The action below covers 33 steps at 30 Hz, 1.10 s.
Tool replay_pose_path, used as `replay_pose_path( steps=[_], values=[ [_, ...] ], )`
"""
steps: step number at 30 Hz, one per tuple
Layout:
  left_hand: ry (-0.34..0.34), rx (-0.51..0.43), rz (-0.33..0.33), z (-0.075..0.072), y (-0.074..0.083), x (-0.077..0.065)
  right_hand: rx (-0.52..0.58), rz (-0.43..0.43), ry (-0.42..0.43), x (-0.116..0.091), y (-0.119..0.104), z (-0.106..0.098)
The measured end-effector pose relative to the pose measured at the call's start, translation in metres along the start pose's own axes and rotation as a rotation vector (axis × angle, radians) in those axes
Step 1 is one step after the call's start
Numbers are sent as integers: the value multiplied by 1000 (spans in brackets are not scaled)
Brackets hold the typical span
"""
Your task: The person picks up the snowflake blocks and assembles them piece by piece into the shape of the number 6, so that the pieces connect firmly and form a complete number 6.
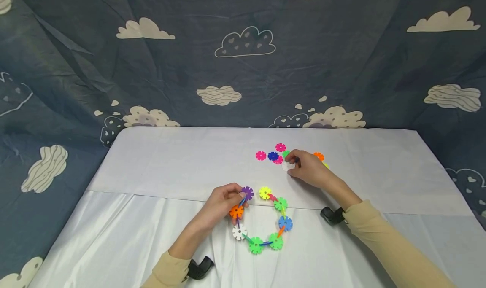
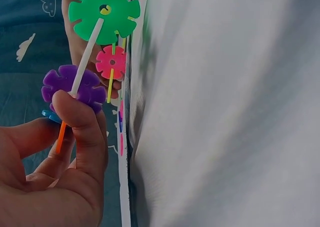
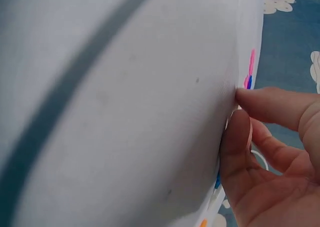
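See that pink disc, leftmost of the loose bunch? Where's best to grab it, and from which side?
Probably pinch the pink disc by its notched rim, coming from the person's left: it lies flat, that side is free, and the blue disc sits close on its right.

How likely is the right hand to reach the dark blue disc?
Probably yes: the right hand is close by, and nothing covers the dark blue disc, though a pink disc crowds it.
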<state>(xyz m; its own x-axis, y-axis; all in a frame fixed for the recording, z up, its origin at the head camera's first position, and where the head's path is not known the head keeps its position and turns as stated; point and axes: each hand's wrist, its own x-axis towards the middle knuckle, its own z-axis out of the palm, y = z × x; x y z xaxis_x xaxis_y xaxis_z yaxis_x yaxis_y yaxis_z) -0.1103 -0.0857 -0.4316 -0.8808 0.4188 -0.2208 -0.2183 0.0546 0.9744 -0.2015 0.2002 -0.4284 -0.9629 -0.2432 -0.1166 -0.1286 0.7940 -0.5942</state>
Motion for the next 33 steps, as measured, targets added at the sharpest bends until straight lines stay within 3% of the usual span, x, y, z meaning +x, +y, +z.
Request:
replay_pose_path(
  steps=[6, 13, 21, 27, 33],
  values=[
    [1, 9, -8, 0, 0, 0, 19, 13, -37, -1, 1, -2],
    [6, 3, 1, 1, -1, 0, 23, -40, -72, -7, -1, -6],
    [34, 26, 7, 3, 0, 0, 14, -31, -26, -14, 1, -2],
    [39, 86, 31, 4, 1, -1, 123, -24, 9, -24, 3, 5],
    [36, 74, 15, 3, 1, 0, 218, -29, 6, -34, -11, 8]
  ],
)
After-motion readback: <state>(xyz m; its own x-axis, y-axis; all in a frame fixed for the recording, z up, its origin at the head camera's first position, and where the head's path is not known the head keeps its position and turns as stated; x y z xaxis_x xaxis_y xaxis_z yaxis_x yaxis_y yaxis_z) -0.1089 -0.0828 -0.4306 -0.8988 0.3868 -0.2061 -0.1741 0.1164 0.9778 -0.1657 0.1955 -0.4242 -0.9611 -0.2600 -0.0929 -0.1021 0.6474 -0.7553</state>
